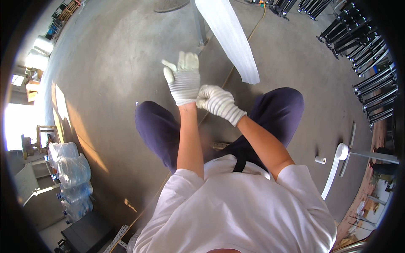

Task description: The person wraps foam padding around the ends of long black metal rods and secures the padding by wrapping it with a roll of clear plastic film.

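Observation:
Both my hands wear white knitted work gloves with grey striped backs. My left hand (185,78) is raised over the floor in front of my knees, its fingers stretched out and the thumb apart. At its wrist my right hand (217,102) is closed, pinching the cuff of the left glove (184,93) near its right edge. The right fingertips are partly hidden behind the knuckles. Ahead and to the right, a long white strip of sheet material (232,42) hangs down; neither hand touches it.
A grey metal leg (200,25) stands beside the strip. Black metal frames (348,31) are stacked at the far right. A white roll (342,151) on a stand and a small roll (320,160) lie right. Wrapped water jugs (71,168) stand left, near a dark cabinet (88,231).

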`<state>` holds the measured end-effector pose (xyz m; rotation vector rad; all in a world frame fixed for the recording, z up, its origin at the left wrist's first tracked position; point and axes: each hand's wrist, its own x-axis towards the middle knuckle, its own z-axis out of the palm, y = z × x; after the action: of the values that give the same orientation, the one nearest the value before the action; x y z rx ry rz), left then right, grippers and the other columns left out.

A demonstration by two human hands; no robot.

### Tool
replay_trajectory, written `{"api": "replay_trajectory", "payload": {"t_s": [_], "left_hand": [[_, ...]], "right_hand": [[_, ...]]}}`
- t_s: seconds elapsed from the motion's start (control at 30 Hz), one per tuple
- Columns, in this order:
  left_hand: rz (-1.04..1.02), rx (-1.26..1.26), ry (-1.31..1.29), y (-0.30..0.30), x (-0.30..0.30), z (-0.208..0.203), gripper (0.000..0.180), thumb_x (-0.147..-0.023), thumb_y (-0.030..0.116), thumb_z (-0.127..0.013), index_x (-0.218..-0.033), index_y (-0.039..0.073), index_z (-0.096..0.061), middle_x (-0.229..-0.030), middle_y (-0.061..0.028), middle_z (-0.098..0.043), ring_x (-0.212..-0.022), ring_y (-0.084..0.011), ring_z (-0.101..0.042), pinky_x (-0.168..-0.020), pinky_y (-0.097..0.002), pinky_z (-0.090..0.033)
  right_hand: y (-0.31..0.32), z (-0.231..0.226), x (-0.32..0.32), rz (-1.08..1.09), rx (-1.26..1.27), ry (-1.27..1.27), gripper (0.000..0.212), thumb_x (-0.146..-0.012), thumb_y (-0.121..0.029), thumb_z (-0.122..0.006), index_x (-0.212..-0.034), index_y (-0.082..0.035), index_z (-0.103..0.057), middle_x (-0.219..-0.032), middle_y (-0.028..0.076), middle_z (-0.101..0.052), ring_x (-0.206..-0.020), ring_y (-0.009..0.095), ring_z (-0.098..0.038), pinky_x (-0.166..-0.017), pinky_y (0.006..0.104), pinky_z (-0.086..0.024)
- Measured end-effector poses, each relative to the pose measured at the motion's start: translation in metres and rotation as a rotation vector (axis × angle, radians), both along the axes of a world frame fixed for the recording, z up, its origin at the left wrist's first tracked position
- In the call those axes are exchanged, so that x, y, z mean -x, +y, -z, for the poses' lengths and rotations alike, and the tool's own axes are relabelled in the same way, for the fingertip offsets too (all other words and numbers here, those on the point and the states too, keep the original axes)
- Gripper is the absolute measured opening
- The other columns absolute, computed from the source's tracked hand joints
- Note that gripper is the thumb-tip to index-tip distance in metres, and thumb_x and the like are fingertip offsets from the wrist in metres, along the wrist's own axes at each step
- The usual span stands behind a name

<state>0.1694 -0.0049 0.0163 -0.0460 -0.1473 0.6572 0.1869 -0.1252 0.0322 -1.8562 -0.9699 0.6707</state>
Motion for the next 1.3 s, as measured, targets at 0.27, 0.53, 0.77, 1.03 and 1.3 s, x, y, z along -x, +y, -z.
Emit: {"api": "replay_trajectory", "payload": {"t_s": [0.27, 0.53, 0.77, 1.03, 1.3], "left_hand": [[-0.289, -0.061, 0.129, 0.029, 0.005, -0.004, 0.041, -0.080, -0.007, -0.043, -0.120, -0.004, -0.039, -0.124, -0.0094, -0.039, -0.114, -0.0120, -0.037, -0.106, -0.0344, -0.023], [-0.437, -0.618, 0.789, 0.037, 0.005, -0.011, 0.035, -0.085, 0.034, -0.050, -0.100, 0.002, -0.054, -0.083, -0.0092, -0.058, -0.073, -0.0176, -0.056, -0.070, -0.0306, -0.049], [-0.145, -1.300, 1.017, 0.093, -0.013, -0.089, 0.049, -0.089, 0.041, -0.038, -0.078, -0.001, -0.060, -0.046, -0.0022, -0.046, -0.037, -0.0104, -0.039, -0.040, -0.0216, -0.035], [-0.099, -0.827, 0.954, 0.112, -0.032, -0.078, 0.037, -0.085, 0.035, -0.047, -0.090, 0.000, -0.057, -0.068, -0.0089, -0.062, -0.048, -0.0141, -0.052, -0.057, -0.0248, -0.043], [0.040, -0.734, 1.156, 0.191, -0.051, -0.048, 0.044, -0.089, 0.034, -0.039, -0.091, -0.005, -0.058, -0.064, -0.0088, -0.059, -0.049, -0.0137, -0.053, -0.050, -0.0237, -0.043]], "right_hand": [[0.014, -0.045, 0.019, -0.252, 0.138, -0.430, 0.016, -0.071, -0.017, -0.061, -0.081, -0.005, -0.059, -0.080, 0.011, -0.058, -0.077, 0.030, -0.056, -0.070, 0.0372, -0.045], [0.008, -0.039, 0.035, -0.293, -0.059, -0.401, 0.012, -0.070, -0.015, -0.058, -0.077, -0.005, -0.058, -0.073, 0.012, -0.057, -0.073, 0.028, -0.056, -0.067, 0.0380, -0.044], [-0.009, 0.103, 0.050, -0.935, 0.828, -0.292, 0.029, -0.071, -0.026, -0.053, -0.092, -0.010, -0.066, -0.090, 0.013, -0.064, -0.086, 0.026, -0.062, -0.074, 0.0346, -0.048], [-0.047, 0.232, 0.099, -1.162, 0.699, 0.532, 0.029, -0.069, -0.017, -0.056, -0.095, -0.007, -0.063, -0.095, 0.012, -0.061, -0.088, 0.024, -0.058, -0.072, 0.0316, -0.045], [-0.050, 0.197, 0.107, -0.999, 1.103, 0.756, 0.029, -0.077, -0.025, -0.053, -0.101, -0.011, -0.058, -0.090, 0.017, -0.061, -0.083, 0.032, -0.058, -0.075, 0.0384, -0.045]]}}
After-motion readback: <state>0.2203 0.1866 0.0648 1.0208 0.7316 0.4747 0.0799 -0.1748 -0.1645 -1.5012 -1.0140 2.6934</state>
